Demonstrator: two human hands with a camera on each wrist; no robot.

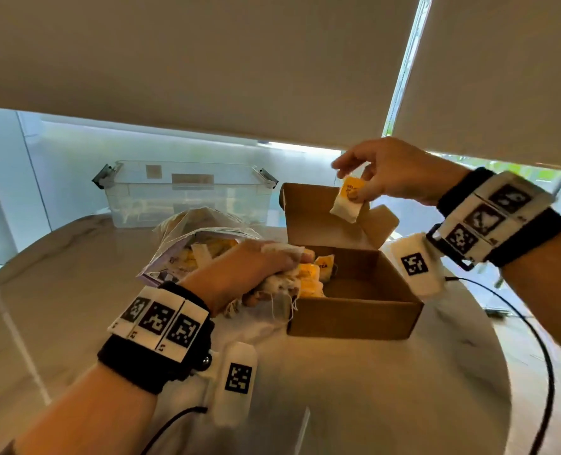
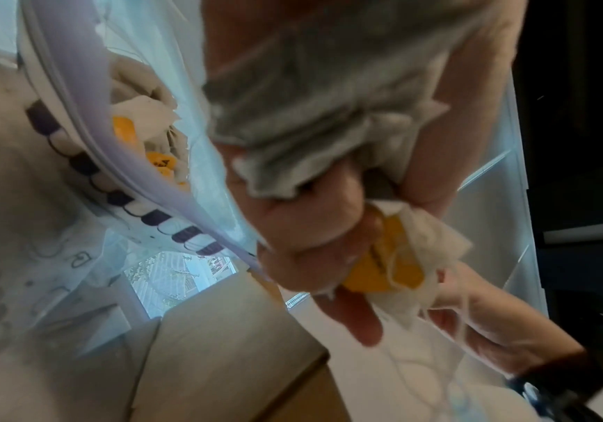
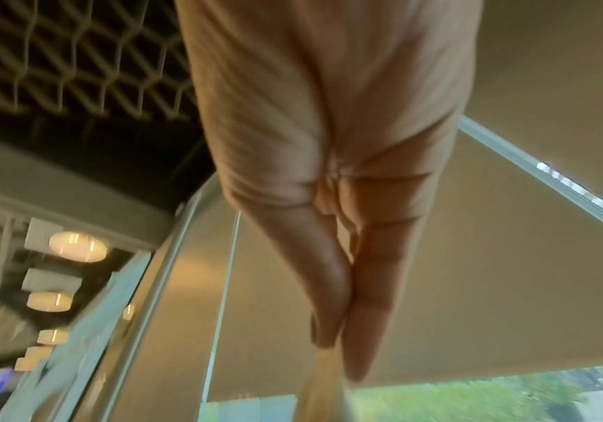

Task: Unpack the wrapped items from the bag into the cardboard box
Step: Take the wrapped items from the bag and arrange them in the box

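The task is partway along. The right hand (image 1: pixel 393 172) is pinching one wrapped packet (image 1: pixel 346 205) in its grip above the open cardboard box (image 1: pixel 351 316). The left hand (image 1: pixel 256 270) is clutching a bunch of packets (image 1: pixel 285 284) at the box's left edge. A few packets are lying inside the box already, and more are showing inside the clear plastic bag (image 1: pixel 187 244) on the surface (image 1: pixel 371 405), so several transfers seem left.
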